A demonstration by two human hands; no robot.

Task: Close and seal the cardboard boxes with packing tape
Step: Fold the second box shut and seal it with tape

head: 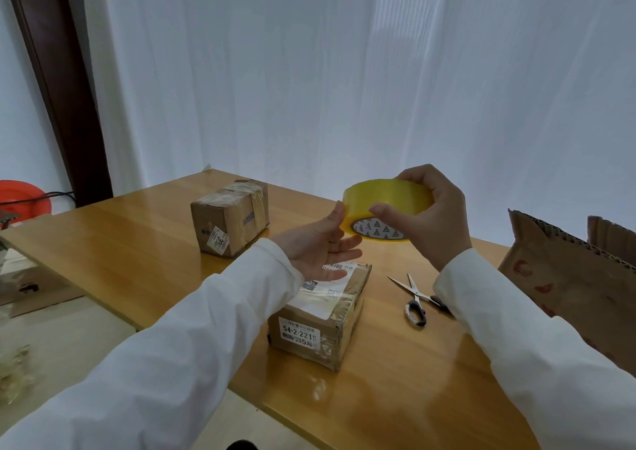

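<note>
A yellow roll of packing tape (385, 201) is held up above the wooden table (137, 243). My right hand (433, 219) grips it from the right, fingers curled over its top and thumb on its side. My left hand (320, 246) is palm-up with straight fingers, its thumb tip touching the roll's left edge. Below my hands a small cardboard box (320, 325) with white labels lies closed on the table. A second cardboard box (230, 222), wrapped in clear tape, stands further back to the left.
Scissors (416, 298) lie open on the table to the right of the near box. A large torn cardboard box (578, 277) stands at the right edge. A red round object (20, 198) sits far left. White curtains hang behind.
</note>
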